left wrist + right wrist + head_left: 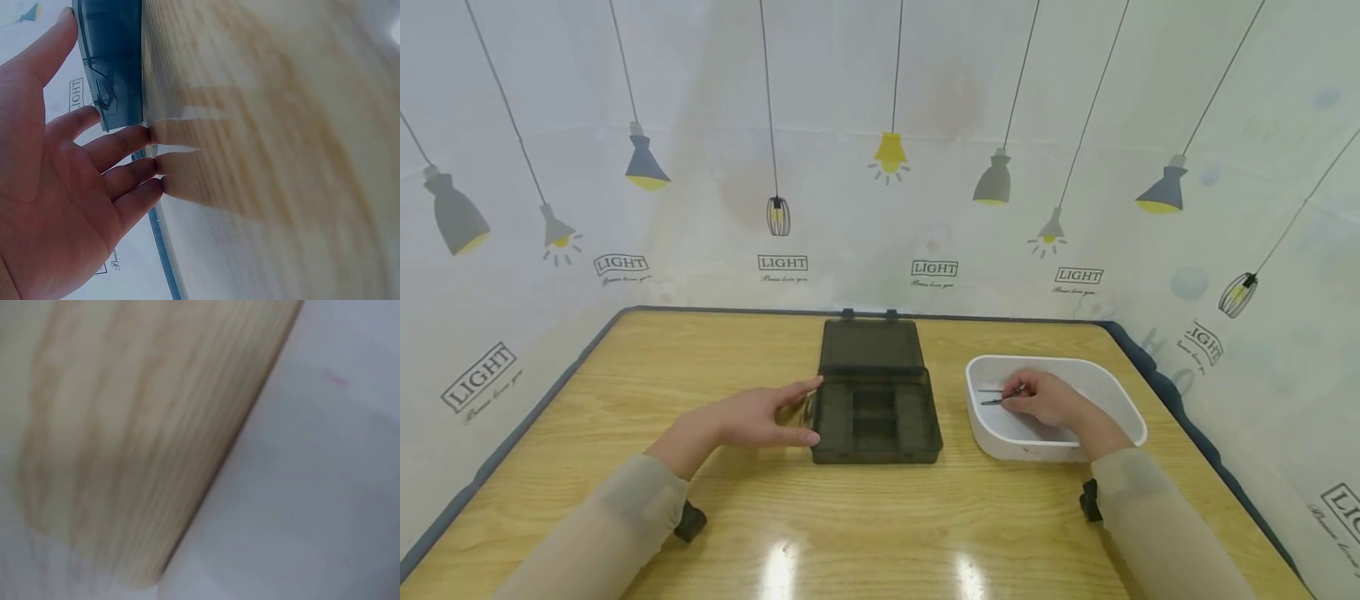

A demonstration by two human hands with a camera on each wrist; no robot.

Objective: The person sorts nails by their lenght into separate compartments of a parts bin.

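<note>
A smoky-dark plastic box (875,457) stands on the table with its lid (872,343) folded back toward the wall. Inside it are several compartments. My left hand (760,417) touches the box's left side, thumb and fingers spread; in the left wrist view the same hand (69,169) has loosely extended fingers around the box corner (115,75). To the right is a white tray (1022,451). Over its inside, my right hand (1048,402) pinches a dark metal piece with two thin prongs (992,402), its exact kind unclear. The right wrist view shows only the tray wall (300,487), no hand.
The wooden table (865,525) has a dark blue edge (730,311) at the back. A white wall covering with printed lamps (891,154) hangs around the table on three sides. The tray stands near the table's right edge, with a gap between it and the box.
</note>
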